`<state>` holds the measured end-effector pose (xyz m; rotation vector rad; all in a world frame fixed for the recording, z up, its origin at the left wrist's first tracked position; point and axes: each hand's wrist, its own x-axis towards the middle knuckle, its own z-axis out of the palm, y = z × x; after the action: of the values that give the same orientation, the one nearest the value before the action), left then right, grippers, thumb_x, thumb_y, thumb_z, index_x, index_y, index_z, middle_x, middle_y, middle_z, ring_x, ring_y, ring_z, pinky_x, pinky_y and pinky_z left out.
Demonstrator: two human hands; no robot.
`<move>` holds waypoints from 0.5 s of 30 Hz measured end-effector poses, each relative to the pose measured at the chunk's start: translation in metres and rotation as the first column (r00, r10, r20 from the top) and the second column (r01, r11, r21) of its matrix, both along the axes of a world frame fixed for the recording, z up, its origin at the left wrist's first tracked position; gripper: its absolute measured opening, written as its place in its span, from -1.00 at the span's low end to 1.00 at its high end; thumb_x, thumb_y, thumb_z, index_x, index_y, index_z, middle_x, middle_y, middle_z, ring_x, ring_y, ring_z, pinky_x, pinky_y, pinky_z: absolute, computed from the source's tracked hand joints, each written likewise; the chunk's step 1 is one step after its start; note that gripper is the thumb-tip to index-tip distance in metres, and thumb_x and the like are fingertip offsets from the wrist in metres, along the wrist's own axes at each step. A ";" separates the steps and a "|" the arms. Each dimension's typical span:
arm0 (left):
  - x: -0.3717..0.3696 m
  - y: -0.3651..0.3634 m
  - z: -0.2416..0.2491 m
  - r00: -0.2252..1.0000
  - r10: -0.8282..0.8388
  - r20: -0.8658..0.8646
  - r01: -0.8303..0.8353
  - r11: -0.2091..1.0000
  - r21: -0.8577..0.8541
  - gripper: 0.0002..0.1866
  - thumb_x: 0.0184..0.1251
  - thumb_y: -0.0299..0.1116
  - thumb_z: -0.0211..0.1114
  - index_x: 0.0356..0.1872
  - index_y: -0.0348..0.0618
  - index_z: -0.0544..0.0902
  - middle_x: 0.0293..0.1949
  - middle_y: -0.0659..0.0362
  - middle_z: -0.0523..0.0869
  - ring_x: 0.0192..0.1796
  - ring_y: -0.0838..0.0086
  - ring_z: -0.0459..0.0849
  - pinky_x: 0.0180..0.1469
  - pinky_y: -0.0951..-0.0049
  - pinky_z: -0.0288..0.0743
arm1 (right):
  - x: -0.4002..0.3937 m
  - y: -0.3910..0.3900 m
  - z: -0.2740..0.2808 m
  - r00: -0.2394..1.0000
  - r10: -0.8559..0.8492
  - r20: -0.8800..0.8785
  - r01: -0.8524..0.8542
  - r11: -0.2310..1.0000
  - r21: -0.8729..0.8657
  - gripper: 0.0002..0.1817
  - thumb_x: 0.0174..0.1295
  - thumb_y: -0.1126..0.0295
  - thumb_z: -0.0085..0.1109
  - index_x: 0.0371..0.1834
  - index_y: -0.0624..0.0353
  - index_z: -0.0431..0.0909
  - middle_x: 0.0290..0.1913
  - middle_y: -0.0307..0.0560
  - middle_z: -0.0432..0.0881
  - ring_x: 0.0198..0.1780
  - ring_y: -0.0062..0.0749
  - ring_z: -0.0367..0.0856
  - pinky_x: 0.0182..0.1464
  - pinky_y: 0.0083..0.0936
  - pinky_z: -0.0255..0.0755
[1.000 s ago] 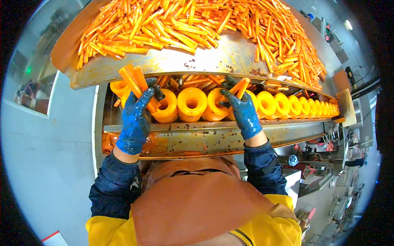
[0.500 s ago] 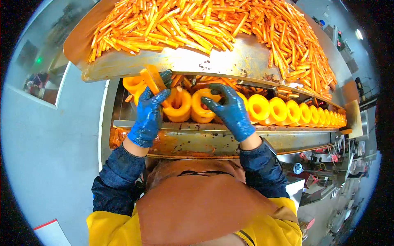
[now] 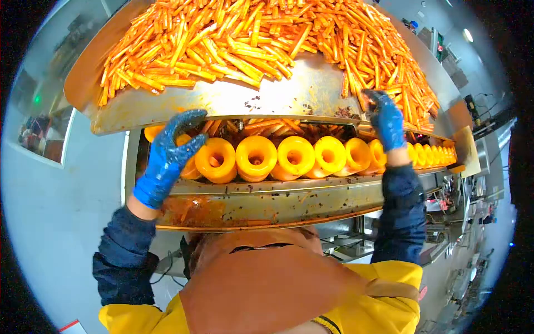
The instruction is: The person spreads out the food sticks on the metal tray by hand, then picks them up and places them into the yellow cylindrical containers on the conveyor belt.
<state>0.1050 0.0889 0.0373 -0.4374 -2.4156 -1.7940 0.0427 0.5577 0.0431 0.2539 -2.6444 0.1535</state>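
The left hand (image 3: 167, 151) let go, so it looks free, wide by the yellow cups (image 3: 295, 173), and the right hand (image 3: 387, 122) went to the orange sticks (image 3: 245, 39) on the metal tray (image 3: 314, 89), but I can't tell its grip.

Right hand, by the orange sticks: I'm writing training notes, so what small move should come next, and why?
Probably close the right hand around a few orange sticks: its fingers are at the pile's edge, and the yellow cups stand in a row close by.
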 end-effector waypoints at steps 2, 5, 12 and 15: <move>-0.025 -0.011 0.018 0.990 -0.101 -0.102 0.067 0.953 -0.296 -0.60 0.24 -0.37 0.29 0.09 -0.26 0.54 0.08 0.09 0.60 0.17 0.41 0.51 0.30 0.37 0.29 | -0.023 0.044 0.002 0.981 -0.182 0.061 0.152 0.932 0.329 -0.55 0.00 0.59 0.16 0.04 0.03 0.59 0.04 0.02 0.60 0.05 -0.13 0.58 0.08 -0.28 0.46; -0.076 -0.011 0.041 0.945 -0.258 -0.201 0.098 0.810 -0.578 -0.51 0.13 -0.40 0.32 0.15 -0.13 0.52 0.11 0.01 0.58 0.23 0.21 0.50 0.32 0.27 0.30 | -0.053 0.075 -0.001 0.951 -0.225 0.210 0.108 0.883 0.456 -0.57 0.00 0.57 0.14 0.01 0.04 0.59 0.06 0.02 0.57 0.07 -0.11 0.56 0.09 -0.25 0.45; -0.176 0.057 0.017 0.789 -0.549 -0.276 -0.180 0.223 -0.958 -0.39 0.08 -0.42 0.26 0.26 0.11 0.43 0.24 0.02 0.47 0.22 0.09 0.49 0.18 0.16 0.46 | -0.067 0.003 -0.004 0.941 0.156 0.302 -0.236 0.939 0.251 -0.60 0.00 0.33 0.28 -0.03 0.13 0.55 -0.09 0.14 0.61 -0.04 0.04 0.58 0.01 -0.21 0.48; -0.182 0.084 0.014 0.876 -0.446 -0.186 -0.118 0.175 -0.977 -0.37 0.05 -0.45 0.25 0.25 0.13 0.43 0.25 -0.06 0.44 0.17 0.03 0.53 0.12 0.13 0.50 | -0.048 -0.043 0.010 0.917 0.155 0.368 -0.256 0.935 0.244 -0.61 0.05 0.24 0.28 -0.04 0.10 0.55 -0.11 0.10 0.61 -0.08 0.02 0.60 -0.06 -0.22 0.51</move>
<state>-0.0771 0.1726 0.0512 -1.0834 -2.8113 0.2917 -0.0049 0.5151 0.0528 0.6640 -2.9796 -0.1358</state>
